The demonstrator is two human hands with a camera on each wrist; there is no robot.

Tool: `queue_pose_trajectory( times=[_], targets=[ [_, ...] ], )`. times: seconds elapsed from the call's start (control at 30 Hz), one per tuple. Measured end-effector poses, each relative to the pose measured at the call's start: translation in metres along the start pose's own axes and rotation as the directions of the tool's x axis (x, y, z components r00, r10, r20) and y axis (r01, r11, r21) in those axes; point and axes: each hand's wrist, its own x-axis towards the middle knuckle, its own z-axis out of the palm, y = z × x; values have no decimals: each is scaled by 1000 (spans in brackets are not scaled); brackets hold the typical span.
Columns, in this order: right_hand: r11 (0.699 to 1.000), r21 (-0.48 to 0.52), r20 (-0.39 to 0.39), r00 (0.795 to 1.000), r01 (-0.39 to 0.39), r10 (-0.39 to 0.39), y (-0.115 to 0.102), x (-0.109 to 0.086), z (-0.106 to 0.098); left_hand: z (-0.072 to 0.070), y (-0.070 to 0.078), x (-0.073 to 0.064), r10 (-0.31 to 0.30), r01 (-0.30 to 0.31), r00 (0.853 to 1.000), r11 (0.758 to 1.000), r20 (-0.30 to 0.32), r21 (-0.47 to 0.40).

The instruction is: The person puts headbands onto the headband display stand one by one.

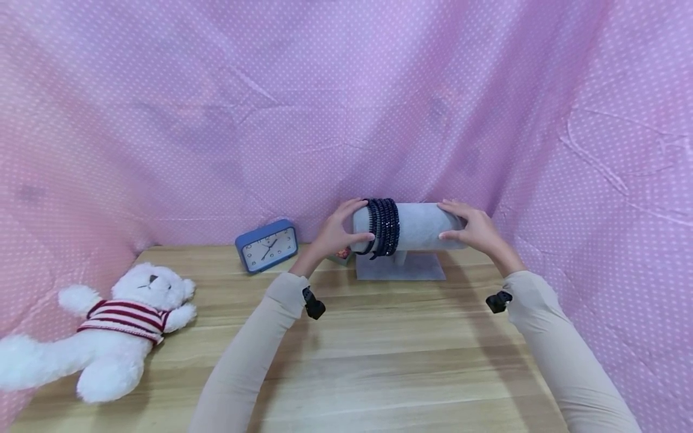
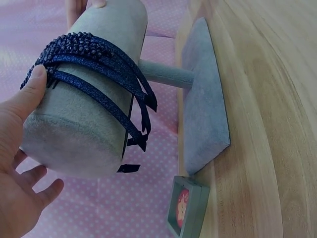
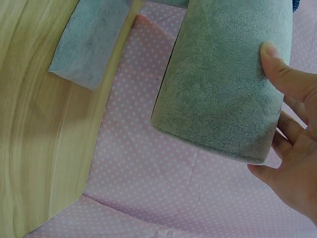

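Note:
A grey plush headband display stand (image 1: 422, 225), with a horizontal roll on a post and flat base, stands near the table's back edge. Several navy beaded headbands (image 1: 385, 225) sit round the roll's left part. My left hand (image 1: 335, 231) grips the roll's left end; its thumb tip lies at the outermost headband's beads, and its lower fingers stick out past the end in the left wrist view. At the right end my right hand (image 1: 473, 228) holds the roll, thumb (image 3: 282, 72) on the near side and other fingers behind, partly hidden.
Left of the stand stands a blue alarm clock (image 1: 267, 246). A small green frame (image 2: 190, 208) with a red picture is beside the base, mostly behind my left hand in the head view. A white teddy bear (image 1: 127, 331) lies at the left. Pink dotted cloth (image 1: 346, 108) hangs behind.

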Motion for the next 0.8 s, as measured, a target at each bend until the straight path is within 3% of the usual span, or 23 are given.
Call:
queue_pose_trajectory(
  times=[0.43, 0.6, 0.8],
  targets=[
    [998, 55, -9, 1000, 29, -29, 13, 1, 2, -6, -3, -14, -16, 18, 999, 999, -49, 49],
    [999, 25, -32, 998, 46, -45, 20, -6, 4, -14, -9, -29, -7, 28, 994, 980, -108, 195],
    [989, -144, -154, 986, 43, -66, 34, -19, 16, -23, -19, -48, 1, 52, 989, 933, -147, 357]
  ],
)
